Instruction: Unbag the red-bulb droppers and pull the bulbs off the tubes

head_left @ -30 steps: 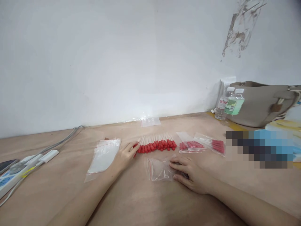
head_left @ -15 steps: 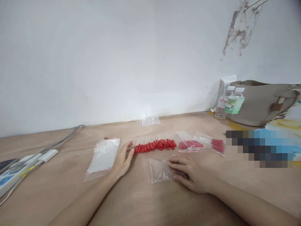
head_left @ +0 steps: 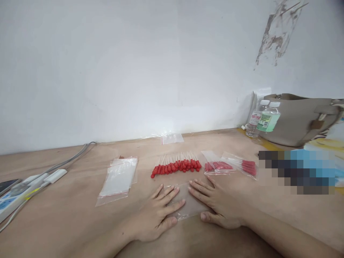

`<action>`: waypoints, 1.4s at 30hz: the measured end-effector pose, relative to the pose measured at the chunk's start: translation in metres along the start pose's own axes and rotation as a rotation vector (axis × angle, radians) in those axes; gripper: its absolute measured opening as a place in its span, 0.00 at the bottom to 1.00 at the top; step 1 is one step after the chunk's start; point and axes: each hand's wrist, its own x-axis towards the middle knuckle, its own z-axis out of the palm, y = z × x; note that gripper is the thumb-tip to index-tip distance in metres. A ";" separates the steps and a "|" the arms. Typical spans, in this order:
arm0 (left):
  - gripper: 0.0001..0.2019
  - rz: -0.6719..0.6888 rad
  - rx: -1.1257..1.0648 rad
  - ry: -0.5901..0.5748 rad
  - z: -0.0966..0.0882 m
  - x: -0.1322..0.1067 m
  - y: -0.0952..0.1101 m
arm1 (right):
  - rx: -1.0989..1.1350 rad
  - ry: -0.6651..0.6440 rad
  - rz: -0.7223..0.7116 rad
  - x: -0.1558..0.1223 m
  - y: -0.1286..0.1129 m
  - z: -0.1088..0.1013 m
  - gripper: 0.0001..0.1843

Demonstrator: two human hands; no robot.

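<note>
A clear zip bag [head_left: 185, 200] lies flat on the table between my hands. My left hand [head_left: 158, 215] rests on its left part with the fingers spread. My right hand [head_left: 220, 204] lies across its right part, fingers also stretched out. Just beyond the bag is a row of thin white sticks with red tips [head_left: 177, 166], the tips pointing toward me. To the right of the row are clear bags with red-tipped sticks inside [head_left: 219, 166], and one more such bag [head_left: 248, 167] beside them. A stack of clear zip bags [head_left: 118, 179] lies to the left.
A power strip with cables [head_left: 16, 195] is at the left edge. Another clear bag [head_left: 172, 138] lies by the wall. Two plastic bottles [head_left: 267, 118] and a grey-beige handbag [head_left: 298, 122] stand at the back right. A blurred patch covers things at the right.
My left hand has moved from the left end of the red-tipped row down and right onto the clear zip bag. My right hand is still on the bag, its fingers more spread.
</note>
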 end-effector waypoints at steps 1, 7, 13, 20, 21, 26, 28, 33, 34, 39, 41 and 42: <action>0.24 0.001 -0.006 -0.020 0.000 -0.003 -0.002 | -0.005 -0.006 0.001 -0.001 -0.001 0.000 0.37; 0.18 -0.099 -0.243 0.185 0.001 -0.005 -0.005 | -0.067 0.222 0.042 -0.003 0.000 -0.002 0.26; 0.11 -0.444 -0.496 0.463 0.005 0.019 -0.015 | -0.301 0.703 0.334 -0.012 0.037 -0.011 0.21; 0.21 -0.564 -0.616 0.147 -0.007 0.018 -0.020 | -0.473 0.547 0.562 -0.023 0.061 -0.009 0.20; 0.18 -0.570 -0.594 0.131 -0.009 0.013 -0.020 | -0.458 0.540 0.584 -0.023 0.063 -0.009 0.17; 0.18 -0.619 -0.556 0.196 -0.005 -0.016 -0.024 | -0.420 0.504 0.640 -0.022 0.066 -0.010 0.12; 0.17 -0.622 -0.644 0.157 -0.005 -0.028 -0.027 | -0.439 0.509 0.642 -0.021 0.066 -0.009 0.13; 0.12 -0.636 -0.707 0.257 -0.042 -0.058 -0.053 | -0.519 0.481 0.614 -0.017 0.068 -0.006 0.22; 0.13 -0.661 -0.707 0.337 -0.053 -0.064 -0.063 | -0.524 0.469 0.606 -0.017 0.069 -0.006 0.22; 0.17 -0.963 -0.550 0.921 -0.071 -0.092 -0.118 | -0.567 0.506 0.578 -0.019 0.076 -0.007 0.22; 0.13 -1.073 -0.408 0.898 -0.059 -0.097 -0.133 | -0.608 0.596 0.548 -0.020 0.075 -0.010 0.23; 0.11 -1.106 -0.314 0.833 -0.052 -0.099 -0.138 | -0.631 0.650 0.524 -0.021 0.074 -0.012 0.23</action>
